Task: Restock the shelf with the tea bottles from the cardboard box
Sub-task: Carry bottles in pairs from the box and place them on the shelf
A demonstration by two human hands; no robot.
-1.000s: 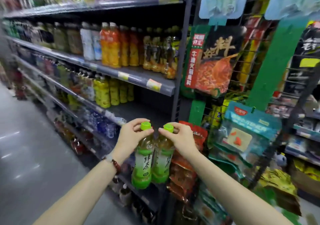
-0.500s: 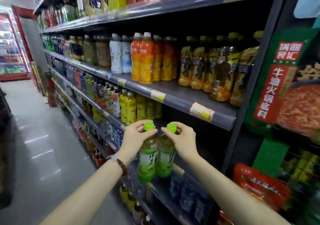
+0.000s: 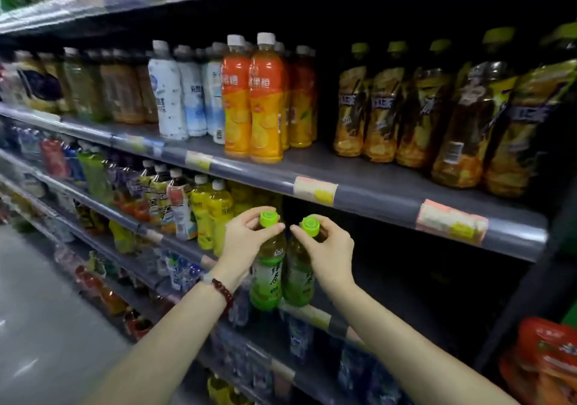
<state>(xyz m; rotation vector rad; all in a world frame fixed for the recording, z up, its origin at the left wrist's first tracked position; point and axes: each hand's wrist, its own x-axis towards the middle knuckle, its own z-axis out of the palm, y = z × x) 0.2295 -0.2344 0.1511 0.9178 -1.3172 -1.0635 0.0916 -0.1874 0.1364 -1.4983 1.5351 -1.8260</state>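
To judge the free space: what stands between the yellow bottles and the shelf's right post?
Nothing stands there in the head view: right of the yellow bottles, the dark shelf is bare.

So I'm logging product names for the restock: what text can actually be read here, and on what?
"绿茶": label of the left green tea bottle held by the left hand.
"果橙": orange juice bottles.
Right green tea bottle, in the right hand: label blurred.
Shelf price tags: unreadable.

Green-labelled tea bottles (image 3: 268, 276) (lime caps (image 3: 268, 219)); grey shelf (image 3: 368, 190).
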